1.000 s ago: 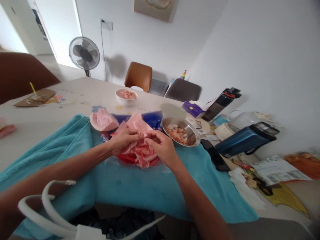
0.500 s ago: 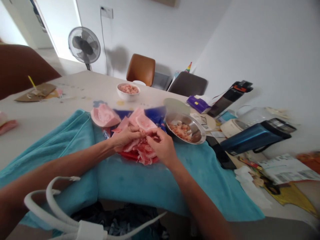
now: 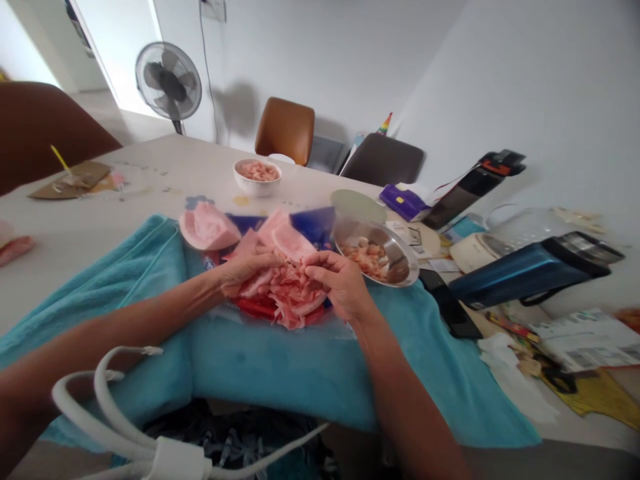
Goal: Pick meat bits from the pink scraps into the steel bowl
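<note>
My left hand (image 3: 246, 272) is closed on a pink pomelo segment above a heap of torn pomelo membranes (image 3: 295, 303). At the segment's right end, the thumb and fingers of my right hand (image 3: 341, 280) pinch a small bit of it, mostly hidden by the fingertips. Thick pink pomelo peel (image 3: 285, 237) lies just behind the hands, and another cupped peel piece (image 3: 207, 228) is at the left. Right of my right hand stands a steel bowl (image 3: 407, 263) with loose pomelo pulp (image 3: 367, 259) in it. Red and blue plastic shows under the heap.
A turquoise towel (image 3: 280, 373) covers the table's near side. Farther back is a white bowl (image 3: 257, 189) of pulp. A phone (image 3: 453, 310), a blue flask (image 3: 530, 270), a dark bottle (image 3: 467, 190) and papers crowd the right. White cables (image 3: 120, 440) hang in the foreground.
My right hand has moved a little to the right, apart from my left hand, and more of the pink flesh shows between them. The camera view has shifted slightly.
</note>
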Motion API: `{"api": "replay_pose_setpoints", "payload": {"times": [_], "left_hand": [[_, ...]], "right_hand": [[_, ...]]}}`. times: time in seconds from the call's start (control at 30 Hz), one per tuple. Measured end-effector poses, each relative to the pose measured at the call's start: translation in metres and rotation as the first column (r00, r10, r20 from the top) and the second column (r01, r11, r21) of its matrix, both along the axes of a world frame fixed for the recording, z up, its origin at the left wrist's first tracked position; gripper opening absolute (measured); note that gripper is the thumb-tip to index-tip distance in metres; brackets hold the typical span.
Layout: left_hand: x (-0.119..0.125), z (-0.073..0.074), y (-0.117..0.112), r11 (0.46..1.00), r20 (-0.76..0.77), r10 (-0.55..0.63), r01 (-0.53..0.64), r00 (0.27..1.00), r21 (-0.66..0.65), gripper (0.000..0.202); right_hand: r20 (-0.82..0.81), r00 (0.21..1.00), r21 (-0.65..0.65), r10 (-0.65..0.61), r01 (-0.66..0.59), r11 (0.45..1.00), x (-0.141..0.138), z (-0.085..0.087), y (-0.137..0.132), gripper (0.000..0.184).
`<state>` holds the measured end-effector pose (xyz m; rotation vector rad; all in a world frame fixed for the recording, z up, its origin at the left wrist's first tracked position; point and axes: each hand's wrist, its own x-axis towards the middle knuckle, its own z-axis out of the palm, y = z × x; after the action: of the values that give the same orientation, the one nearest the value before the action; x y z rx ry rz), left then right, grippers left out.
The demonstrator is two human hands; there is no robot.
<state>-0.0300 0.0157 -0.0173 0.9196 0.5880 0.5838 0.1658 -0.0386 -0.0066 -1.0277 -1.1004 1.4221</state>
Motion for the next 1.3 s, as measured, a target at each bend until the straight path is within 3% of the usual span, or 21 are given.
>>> {"api": "replay_pose_setpoints", "payload": {"times": [0.23,0.57,1.0,1.17,1.3], "left_hand": [[0.002,-0.005,0.0,0.998,0.001,0.042,-0.042,0.999,-0.056,0.021],[0.001,-0.012,0.001,0.998,0.034,0.012,-0.01,0.999,-0.054,0.017],[0.0,-0.01,0.002,0.998,0.059,0.014,-0.011,0.998,-0.06,0.018],[0.001,-0.01,0.002,0.998,0.079,0.008,-0.003,0.997,-0.064,0.016],[0.001,-0.007,0.0,0.997,0.077,0.014,-0.009,0.997,-0.07,0.017]], "right_hand": [[-0.106,0.994,-0.071,0.039,-0.046,0.996,-0.001,0.001,-0.003,0.014],[-0.177,0.984,-0.111,-0.002,-0.018,0.994,-0.003,0.001,-0.003,0.019],[-0.131,0.991,-0.095,-0.006,-0.007,0.995,-0.005,0.0,-0.005,0.021],[-0.141,0.99,-0.071,0.01,-0.02,0.997,-0.008,0.008,-0.013,0.019],[-0.228,0.969,-0.025,0.099,-0.108,0.994,-0.015,0.027,-0.033,0.014]]}}
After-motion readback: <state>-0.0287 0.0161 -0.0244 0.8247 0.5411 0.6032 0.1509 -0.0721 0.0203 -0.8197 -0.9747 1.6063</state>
